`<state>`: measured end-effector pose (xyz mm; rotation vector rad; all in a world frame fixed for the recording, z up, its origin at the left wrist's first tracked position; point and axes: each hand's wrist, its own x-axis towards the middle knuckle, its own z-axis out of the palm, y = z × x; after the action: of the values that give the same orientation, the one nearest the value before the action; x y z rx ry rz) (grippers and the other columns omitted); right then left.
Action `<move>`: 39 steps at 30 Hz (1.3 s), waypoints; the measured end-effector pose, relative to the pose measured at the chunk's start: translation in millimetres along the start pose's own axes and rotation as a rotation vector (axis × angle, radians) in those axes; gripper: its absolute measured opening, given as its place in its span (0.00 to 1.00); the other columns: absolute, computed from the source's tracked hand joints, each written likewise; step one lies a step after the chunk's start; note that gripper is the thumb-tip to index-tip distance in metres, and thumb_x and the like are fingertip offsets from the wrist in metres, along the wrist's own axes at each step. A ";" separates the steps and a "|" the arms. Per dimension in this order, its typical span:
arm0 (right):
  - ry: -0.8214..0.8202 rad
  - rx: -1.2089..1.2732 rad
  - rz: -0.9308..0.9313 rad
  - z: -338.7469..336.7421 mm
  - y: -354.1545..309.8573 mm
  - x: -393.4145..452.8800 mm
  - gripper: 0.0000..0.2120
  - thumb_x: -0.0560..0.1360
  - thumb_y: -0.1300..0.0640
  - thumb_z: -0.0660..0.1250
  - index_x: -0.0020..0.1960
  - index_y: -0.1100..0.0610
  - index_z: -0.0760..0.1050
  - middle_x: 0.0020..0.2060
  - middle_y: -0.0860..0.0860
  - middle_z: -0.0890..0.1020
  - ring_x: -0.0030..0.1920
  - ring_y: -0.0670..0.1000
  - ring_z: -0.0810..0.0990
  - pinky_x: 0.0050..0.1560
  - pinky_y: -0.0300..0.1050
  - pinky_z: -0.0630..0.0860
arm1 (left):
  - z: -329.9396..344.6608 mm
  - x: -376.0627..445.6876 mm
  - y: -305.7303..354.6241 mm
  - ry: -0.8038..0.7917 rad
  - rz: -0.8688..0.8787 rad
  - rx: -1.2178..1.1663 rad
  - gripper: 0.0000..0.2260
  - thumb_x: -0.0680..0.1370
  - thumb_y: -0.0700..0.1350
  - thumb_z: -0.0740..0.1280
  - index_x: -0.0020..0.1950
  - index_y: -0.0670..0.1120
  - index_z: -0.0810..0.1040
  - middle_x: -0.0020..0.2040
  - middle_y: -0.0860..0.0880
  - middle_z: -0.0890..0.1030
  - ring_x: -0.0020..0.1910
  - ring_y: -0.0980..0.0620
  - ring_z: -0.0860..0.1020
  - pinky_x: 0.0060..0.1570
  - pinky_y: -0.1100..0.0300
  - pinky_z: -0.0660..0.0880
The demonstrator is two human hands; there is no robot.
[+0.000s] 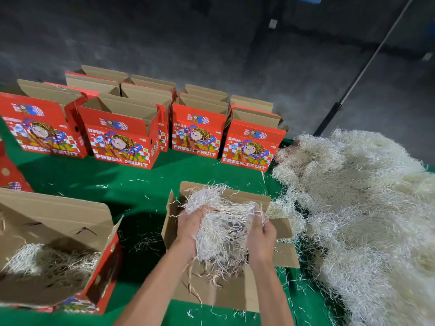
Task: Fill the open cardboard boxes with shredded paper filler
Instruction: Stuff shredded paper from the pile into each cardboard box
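Observation:
An open cardboard box (242,292) lies in front of me on the green table, flaps spread. Over it my left hand (190,225) and my right hand (261,243) each grip one side of a wad of white shredded paper (223,227), strands hanging down into the box. A big heap of shredded paper (367,208) covers the table's right side. A second open box (56,236) at my left holds a layer of filler inside.
Several red "Fresh Fruit" boxes (122,142) stand open-topped in rows at the back of the green table (146,182). Loose strands lie scattered on the cloth. Part of another red box (9,175) shows at the left edge. A dark pole (353,83) slants behind the heap.

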<state>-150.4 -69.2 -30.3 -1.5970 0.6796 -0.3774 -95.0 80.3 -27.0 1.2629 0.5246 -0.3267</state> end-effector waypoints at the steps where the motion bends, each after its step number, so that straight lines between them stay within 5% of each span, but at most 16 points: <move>1: 0.018 0.019 0.010 0.2 -0.8 1.2 0.21 0.80 0.40 0.60 0.39 0.56 0.68 0.26 0.45 0.69 0.26 0.44 0.63 0.32 0.42 0.68 | -1.3 -0.3 -0.2 -0.001 -0.015 -0.020 0.27 0.78 0.47 0.70 0.75 0.41 0.67 0.73 0.43 0.70 0.71 0.43 0.67 0.73 0.45 0.59; 4: 0.052 0.077 0.023 6.7 -5.7 -4.1 0.28 0.76 0.29 0.58 0.41 0.55 0.68 0.29 0.47 0.71 0.31 0.48 0.70 0.46 0.47 0.74 | -1.9 -4.4 -0.9 -0.050 -0.071 -0.138 0.15 0.78 0.47 0.69 0.62 0.42 0.80 0.63 0.41 0.78 0.64 0.42 0.74 0.69 0.42 0.66; 6: 0.064 0.176 0.095 8.0 -6.1 -4.1 0.28 0.77 0.31 0.57 0.54 0.56 0.74 0.51 0.56 0.82 0.55 0.58 0.80 0.66 0.53 0.68 | -3.3 -7.0 3.0 -0.035 -0.084 -0.315 0.10 0.75 0.49 0.69 0.51 0.45 0.82 0.63 0.38 0.78 0.59 0.41 0.78 0.62 0.41 0.73; 7: 0.063 0.192 0.124 6.3 -5.4 -3.5 0.30 0.78 0.31 0.55 0.68 0.52 0.71 0.67 0.55 0.76 0.69 0.58 0.73 0.71 0.55 0.62 | -5.1 -4.5 4.6 0.002 -0.095 -0.433 0.10 0.71 0.51 0.70 0.48 0.46 0.80 0.60 0.38 0.80 0.55 0.42 0.80 0.57 0.44 0.76; 9: 0.022 0.111 0.083 2.3 -4.7 -7.3 0.35 0.77 0.27 0.51 0.79 0.39 0.53 0.78 0.46 0.61 0.77 0.54 0.60 0.74 0.58 0.55 | -6.3 -0.1 7.2 -0.025 -0.086 -0.626 0.18 0.66 0.58 0.73 0.49 0.48 0.80 0.54 0.43 0.83 0.49 0.44 0.83 0.51 0.47 0.79; 12: -0.143 -0.045 -0.113 15.9 -6.4 -22.9 0.35 0.72 0.20 0.50 0.74 0.35 0.56 0.72 0.36 0.57 0.72 0.47 0.69 0.72 0.59 0.61 | 8.8 -10.6 2.4 -0.154 -0.022 -0.345 0.32 0.70 0.70 0.67 0.66 0.50 0.78 0.50 0.48 0.85 0.48 0.48 0.83 0.50 0.50 0.78; 14: -0.166 -0.097 -0.220 29.4 -9.1 -29.5 0.33 0.74 0.24 0.55 0.69 0.44 0.68 0.54 0.31 0.76 0.60 0.42 0.78 0.64 0.43 0.74 | 20.5 -21.1 -12.2 -0.068 0.032 0.025 0.44 0.67 0.75 0.67 0.74 0.48 0.68 0.58 0.50 0.78 0.54 0.51 0.77 0.53 0.54 0.72; 15: -0.131 -0.105 -0.274 34.9 -8.4 -30.0 0.27 0.76 0.29 0.57 0.62 0.48 0.73 0.52 0.38 0.82 0.52 0.40 0.80 0.55 0.38 0.77 | 23.6 -27.9 -18.6 -0.059 0.085 0.120 0.49 0.64 0.76 0.69 0.76 0.47 0.64 0.63 0.52 0.75 0.59 0.53 0.74 0.55 0.55 0.70; 19: -0.033 0.017 -0.237 24.2 2.5 -21.7 0.27 0.80 0.36 0.60 0.52 0.61 0.79 0.29 0.49 0.73 0.27 0.44 0.65 0.29 0.42 0.67 | 15.9 -26.5 -14.1 -0.023 0.181 0.122 0.52 0.56 0.77 0.73 0.71 0.47 0.70 0.61 0.55 0.79 0.51 0.61 0.79 0.50 0.65 0.72; 23: 0.096 0.124 -0.016 -1.9 2.9 -3.0 0.16 0.73 0.31 0.63 0.47 0.41 0.77 0.27 0.46 0.71 0.23 0.44 0.62 0.26 0.37 0.61 | -5.5 -7.7 3.9 0.279 0.037 0.135 0.50 0.54 0.73 0.74 0.64 0.43 0.70 0.48 0.51 0.76 0.45 0.49 0.75 0.46 0.53 0.71; 26: 0.156 0.191 0.027 -8.6 -3.6 2.9 0.23 0.73 0.29 0.63 0.54 0.46 0.78 0.32 0.41 0.70 0.32 0.44 0.68 0.42 0.40 0.73 | -5.3 -6.7 -0.6 0.109 0.034 0.034 0.43 0.56 0.68 0.76 0.62 0.46 0.68 0.49 0.50 0.75 0.49 0.49 0.75 0.58 0.48 0.71; 28: 0.131 0.235 0.045 -10.3 -6.1 2.6 0.25 0.74 0.28 0.60 0.63 0.41 0.74 0.49 0.39 0.76 0.47 0.44 0.71 0.62 0.52 0.71 | -2.7 -8.5 -4.8 -0.104 -0.035 -0.146 0.38 0.61 0.65 0.73 0.64 0.44 0.74 0.59 0.41 0.79 0.58 0.38 0.77 0.66 0.39 0.70; 32: -0.087 0.120 0.028 -2.4 -5.6 -9.8 0.32 0.73 0.25 0.58 0.74 0.34 0.59 0.71 0.39 0.67 0.60 0.46 0.72 0.62 0.53 0.70 | 0.9 -15.2 -4.9 -0.243 -0.062 -0.243 0.17 0.80 0.55 0.64 0.66 0.50 0.78 0.53 0.47 0.84 0.52 0.46 0.83 0.58 0.45 0.77; 34: -0.186 0.149 0.027 9.6 -1.0 -18.4 0.36 0.76 0.31 0.61 0.79 0.37 0.49 0.71 0.38 0.66 0.65 0.46 0.70 0.68 0.57 0.66 | 8.2 -19.3 -13.2 -0.141 -0.027 -0.098 0.24 0.78 0.57 0.68 0.72 0.49 0.71 0.53 0.52 0.80 0.53 0.50 0.79 0.58 0.49 0.75; 36: -0.181 0.351 0.073 18.7 2.2 -15.4 0.25 0.82 0.44 0.62 0.76 0.51 0.64 0.65 0.49 0.78 0.59 0.48 0.77 0.61 0.50 0.75 | 14.3 -24.1 -26.1 -0.155 -0.061 -0.080 0.40 0.70 0.61 0.74 0.77 0.53 0.61 0.68 0.49 0.74 0.67 0.46 0.73 0.70 0.42 0.66; 39: -0.104 0.354 0.052 17.8 0.6 -13.2 0.11 0.81 0.52 0.65 0.47 0.58 0.81 0.38 0.56 0.82 0.36 0.53 0.81 0.33 0.44 0.80 | 12.9 -19.7 -33.6 -0.149 0.046 0.043 0.41 0.70 0.61 0.74 0.77 0.55 0.59 0.74 0.47 0.69 0.72 0.43 0.69 0.71 0.38 0.65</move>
<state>-149.9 -47.0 -31.6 -1.2513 0.5392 -0.3524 -126.1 57.5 -41.0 1.2787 0.3627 -0.3918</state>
